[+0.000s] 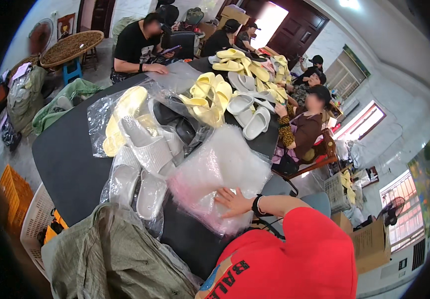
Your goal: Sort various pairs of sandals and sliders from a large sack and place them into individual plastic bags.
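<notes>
My right hand (235, 202) lies with its fingers spread on a stack of clear plastic bags (220, 169), which looks pinkish along its left side. Nothing is gripped in it, and a black band circles the wrist. My left hand is not in view. Left of the stack, white slippers (151, 192) lie in clear bags on the black table (70, 159). Beyond them are bagged yellow slippers (125, 119) and bagged black slippers (167, 113). Loose pale grey slippers (256, 123) sit beyond the stack, near the right edge.
A grey-green woven sack (110, 259) bulges at the near left, beside a white basket (33, 224) and an orange crate (15, 197). More yellow slippers (259, 71) are heaped along the far table. Several people sit around it, one in black (135, 47) at the far left.
</notes>
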The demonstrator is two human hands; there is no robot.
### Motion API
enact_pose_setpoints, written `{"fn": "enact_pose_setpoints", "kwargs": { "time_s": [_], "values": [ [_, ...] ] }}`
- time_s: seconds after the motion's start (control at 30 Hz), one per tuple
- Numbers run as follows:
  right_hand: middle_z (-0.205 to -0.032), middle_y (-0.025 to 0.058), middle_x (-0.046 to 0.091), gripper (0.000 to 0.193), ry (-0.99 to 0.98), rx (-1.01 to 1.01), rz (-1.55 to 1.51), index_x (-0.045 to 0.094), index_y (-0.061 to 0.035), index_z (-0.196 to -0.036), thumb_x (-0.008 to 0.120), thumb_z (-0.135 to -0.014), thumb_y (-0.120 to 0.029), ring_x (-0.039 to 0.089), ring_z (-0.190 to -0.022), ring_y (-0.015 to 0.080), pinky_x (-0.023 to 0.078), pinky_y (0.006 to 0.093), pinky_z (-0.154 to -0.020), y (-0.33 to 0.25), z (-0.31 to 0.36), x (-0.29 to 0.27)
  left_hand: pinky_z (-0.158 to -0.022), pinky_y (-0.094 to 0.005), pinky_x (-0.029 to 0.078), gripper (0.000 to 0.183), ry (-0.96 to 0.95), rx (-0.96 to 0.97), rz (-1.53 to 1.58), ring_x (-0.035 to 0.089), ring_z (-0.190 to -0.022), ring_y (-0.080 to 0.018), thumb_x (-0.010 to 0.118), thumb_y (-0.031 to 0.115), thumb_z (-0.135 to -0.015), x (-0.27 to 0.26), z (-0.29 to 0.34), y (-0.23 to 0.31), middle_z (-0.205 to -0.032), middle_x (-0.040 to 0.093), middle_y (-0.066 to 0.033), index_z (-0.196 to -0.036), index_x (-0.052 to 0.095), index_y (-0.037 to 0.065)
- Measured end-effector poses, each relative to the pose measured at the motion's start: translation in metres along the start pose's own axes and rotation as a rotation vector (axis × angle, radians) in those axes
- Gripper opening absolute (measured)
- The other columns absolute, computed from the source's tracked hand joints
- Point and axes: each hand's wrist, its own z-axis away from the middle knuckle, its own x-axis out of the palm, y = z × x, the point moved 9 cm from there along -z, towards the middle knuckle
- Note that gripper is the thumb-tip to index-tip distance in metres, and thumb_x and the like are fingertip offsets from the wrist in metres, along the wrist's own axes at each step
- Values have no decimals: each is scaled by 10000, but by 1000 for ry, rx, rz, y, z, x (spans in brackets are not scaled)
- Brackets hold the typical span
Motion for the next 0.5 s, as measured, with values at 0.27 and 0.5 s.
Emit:
{"fn": "enact_pose_setpoints", "kwargs": {
  "time_s": [0.27, 0.5],
  "values": [
    [-1476, 170, 15, 853, 28, 5, -34, 137, -154, -1415, 413, -780, -652, 34, -1355, 367, 133, 684, -939, -6, 0, -4, -835, -462, 425, 335, 15, 28, 1, 510, -1005, -421, 494, 98, -773, -4, 19, -14, -1073, 558, -242, -1088, 529, -10],
    [-1477, 161, 14, 845, 63, -2, -88, 142, -178, -1415, 412, -778, -663, -7, -1358, 359, 101, 698, -950, -1, 6, -11, -837, -465, 424, 336, 52, 52, 7, 508, -1007, -425, 496, 90, -770, -3, 92, -59, -1069, 556, -249, -1087, 524, -19]
  ]
}}
